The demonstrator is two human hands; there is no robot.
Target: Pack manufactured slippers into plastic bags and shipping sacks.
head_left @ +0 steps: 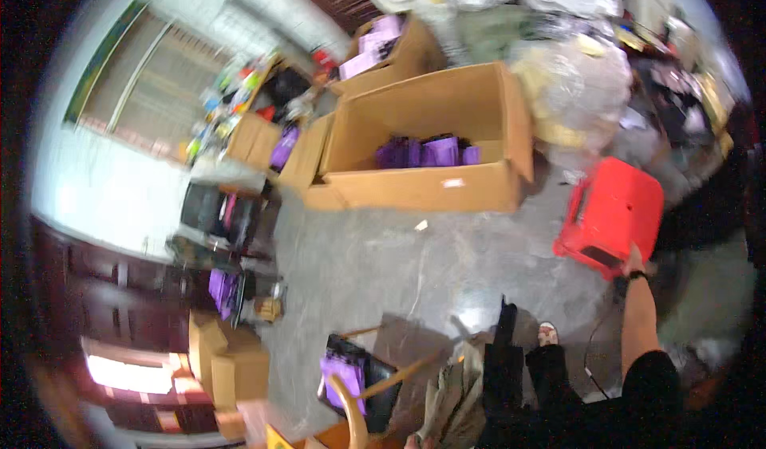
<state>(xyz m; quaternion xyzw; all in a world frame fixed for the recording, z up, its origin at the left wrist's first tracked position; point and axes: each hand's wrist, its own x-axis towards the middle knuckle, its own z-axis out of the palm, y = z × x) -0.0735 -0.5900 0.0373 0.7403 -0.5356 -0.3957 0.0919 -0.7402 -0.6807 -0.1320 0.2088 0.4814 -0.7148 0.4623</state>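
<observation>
My right arm reaches out on the right, with a dark band around the wrist. My right hand (636, 264) is closed on the near edge of a red plastic stool (624, 208), which is tilted on the grey floor. The fingers are partly hidden against the red plastic. I cannot make out my left hand anywhere in the picture. Below the stool, a foot in a sandal (547, 334) and dark trouser legs show.
A large open cardboard box (423, 190) holds purple packages (439, 152). Behind it stands another box (407, 54) with purple pieces. Clear plastic bags (570, 82) pile up at the back right. Near the bottom is a black-and-purple bag (343, 377) beside curved wooden bars (349, 409).
</observation>
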